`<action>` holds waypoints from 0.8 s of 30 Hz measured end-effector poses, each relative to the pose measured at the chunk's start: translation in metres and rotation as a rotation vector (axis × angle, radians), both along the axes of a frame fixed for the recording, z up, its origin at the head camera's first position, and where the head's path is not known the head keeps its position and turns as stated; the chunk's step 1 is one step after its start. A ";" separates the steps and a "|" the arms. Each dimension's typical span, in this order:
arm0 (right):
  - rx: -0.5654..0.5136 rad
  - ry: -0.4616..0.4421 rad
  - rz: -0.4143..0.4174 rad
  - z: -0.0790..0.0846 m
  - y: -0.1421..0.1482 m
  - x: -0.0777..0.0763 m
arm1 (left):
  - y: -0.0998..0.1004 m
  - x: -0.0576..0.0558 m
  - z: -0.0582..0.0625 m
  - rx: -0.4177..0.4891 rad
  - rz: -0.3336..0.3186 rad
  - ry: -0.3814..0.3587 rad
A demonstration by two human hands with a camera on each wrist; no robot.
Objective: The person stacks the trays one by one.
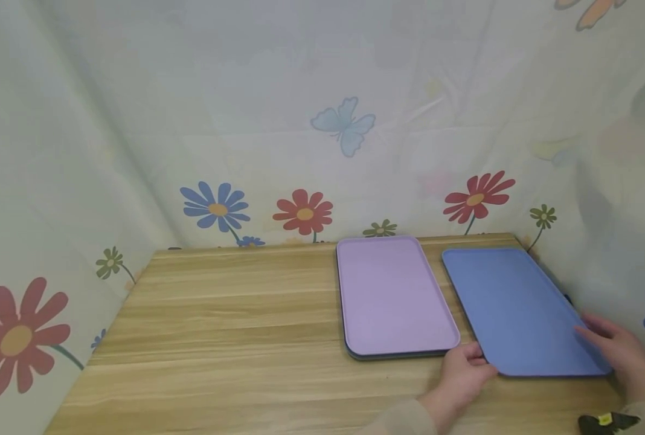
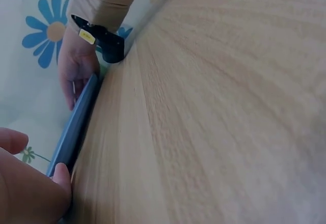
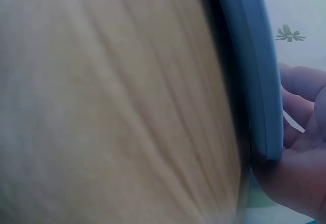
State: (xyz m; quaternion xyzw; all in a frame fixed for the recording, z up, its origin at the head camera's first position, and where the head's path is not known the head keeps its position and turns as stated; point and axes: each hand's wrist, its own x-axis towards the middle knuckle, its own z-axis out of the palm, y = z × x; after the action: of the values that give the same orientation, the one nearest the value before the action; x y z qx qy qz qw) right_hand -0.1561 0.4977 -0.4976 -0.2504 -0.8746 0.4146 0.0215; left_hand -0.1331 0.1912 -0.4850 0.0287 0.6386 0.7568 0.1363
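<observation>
A blue rectangular tray (image 1: pixel 523 314) with a low rim lies at the right side of the wooden table. My left hand (image 1: pixel 462 373) grips its near left corner, fingers at the rim. At the tray's right edge, near the front, my right hand (image 1: pixel 618 350) holds on with the fingers along the rim. The right wrist view has the tray's blue side (image 3: pixel 257 71) up against the right hand (image 3: pixel 305 127), with a dark shadow below it. To the left lies a lilac tray (image 1: pixel 395 296) on top of a darker tray, of which only the edge shows.
The wooden table (image 1: pixel 219 314) stretches out to the left. A patterned curtain (image 1: pixel 246 121) with flowers and butterflies hangs behind it and along both sides, close to the blue tray's right edge. A black wrist camera (image 1: pixel 607 422) sits on the right wrist.
</observation>
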 end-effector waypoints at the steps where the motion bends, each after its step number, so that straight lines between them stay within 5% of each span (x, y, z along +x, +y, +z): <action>1: -0.008 -0.008 -0.006 0.001 0.000 0.000 | 0.000 0.000 0.000 0.011 0.009 0.003; 24: -0.079 -0.056 -0.078 -0.002 0.007 0.002 | 0.003 0.007 0.001 0.149 0.163 -0.104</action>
State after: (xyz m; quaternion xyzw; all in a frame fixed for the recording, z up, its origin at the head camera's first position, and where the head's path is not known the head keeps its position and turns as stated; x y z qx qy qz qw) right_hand -0.1542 0.5043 -0.4992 -0.2962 -0.8474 0.4406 0.0033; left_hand -0.1265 0.1944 -0.4837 -0.0525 0.5731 0.8111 0.1045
